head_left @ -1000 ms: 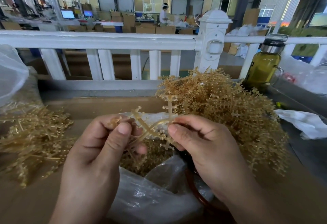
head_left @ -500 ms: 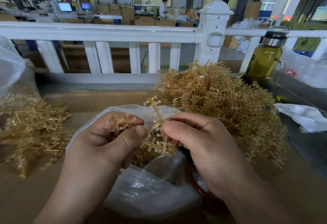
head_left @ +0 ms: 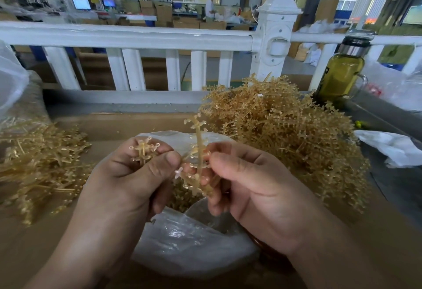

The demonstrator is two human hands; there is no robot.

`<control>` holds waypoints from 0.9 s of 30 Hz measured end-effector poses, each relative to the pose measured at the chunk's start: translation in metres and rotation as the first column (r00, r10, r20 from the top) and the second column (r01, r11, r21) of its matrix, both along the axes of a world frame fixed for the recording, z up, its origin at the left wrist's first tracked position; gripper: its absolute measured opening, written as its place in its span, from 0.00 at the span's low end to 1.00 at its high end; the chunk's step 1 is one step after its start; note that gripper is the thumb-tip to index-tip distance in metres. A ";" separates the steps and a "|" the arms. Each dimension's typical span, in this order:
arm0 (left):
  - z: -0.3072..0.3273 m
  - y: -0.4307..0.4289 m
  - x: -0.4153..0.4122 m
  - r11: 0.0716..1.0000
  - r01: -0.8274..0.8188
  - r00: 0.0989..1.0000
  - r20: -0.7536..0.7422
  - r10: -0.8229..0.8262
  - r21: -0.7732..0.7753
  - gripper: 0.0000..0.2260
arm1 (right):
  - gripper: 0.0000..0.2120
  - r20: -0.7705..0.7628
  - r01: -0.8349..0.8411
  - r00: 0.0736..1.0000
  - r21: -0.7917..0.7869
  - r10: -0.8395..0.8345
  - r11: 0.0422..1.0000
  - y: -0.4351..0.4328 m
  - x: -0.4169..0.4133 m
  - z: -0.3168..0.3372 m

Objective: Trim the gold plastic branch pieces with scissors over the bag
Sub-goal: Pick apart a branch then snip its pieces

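Centre frame, the clear bag (head_left: 187, 243) lies open below my hands, with gold trimmings (head_left: 180, 197) inside. My left hand (head_left: 127, 179) curls tight round a small sprig (head_left: 143, 149). My right hand (head_left: 258, 188) pinches a branch (head_left: 198, 142) upright over the bag's mouth. A left pile (head_left: 38, 163) and a bigger right pile (head_left: 285, 133) lie on the brown table (head_left: 109, 126). Upper right, a bottle (head_left: 340, 74) of yellow-green liquid stands by the white railing (head_left: 127, 37), with a workshop beyond.

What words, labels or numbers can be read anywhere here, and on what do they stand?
No text can be read.
The bottle bears a small dark mark on its side, too small to read.
The monitors far behind show bright screens, too blurred to read.
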State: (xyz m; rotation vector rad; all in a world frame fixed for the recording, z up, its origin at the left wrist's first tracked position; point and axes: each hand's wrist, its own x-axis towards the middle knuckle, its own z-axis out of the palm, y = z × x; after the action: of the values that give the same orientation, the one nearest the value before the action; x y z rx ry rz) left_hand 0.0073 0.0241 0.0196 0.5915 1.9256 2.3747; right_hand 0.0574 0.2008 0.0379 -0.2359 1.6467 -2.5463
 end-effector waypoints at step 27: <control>0.005 0.008 0.010 0.996 0.018 1.000 -0.004 -0.019 -0.088 0.12 | 0.05 -0.142 0.232 0.969 0.259 -0.201 0.937 0.000 -0.002 -0.009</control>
State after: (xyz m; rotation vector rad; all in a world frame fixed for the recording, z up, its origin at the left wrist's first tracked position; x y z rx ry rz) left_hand 0.0177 0.0320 0.0246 0.6076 2.0057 2.2659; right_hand 0.0553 0.2006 0.0294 -0.1871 2.1556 -2.4484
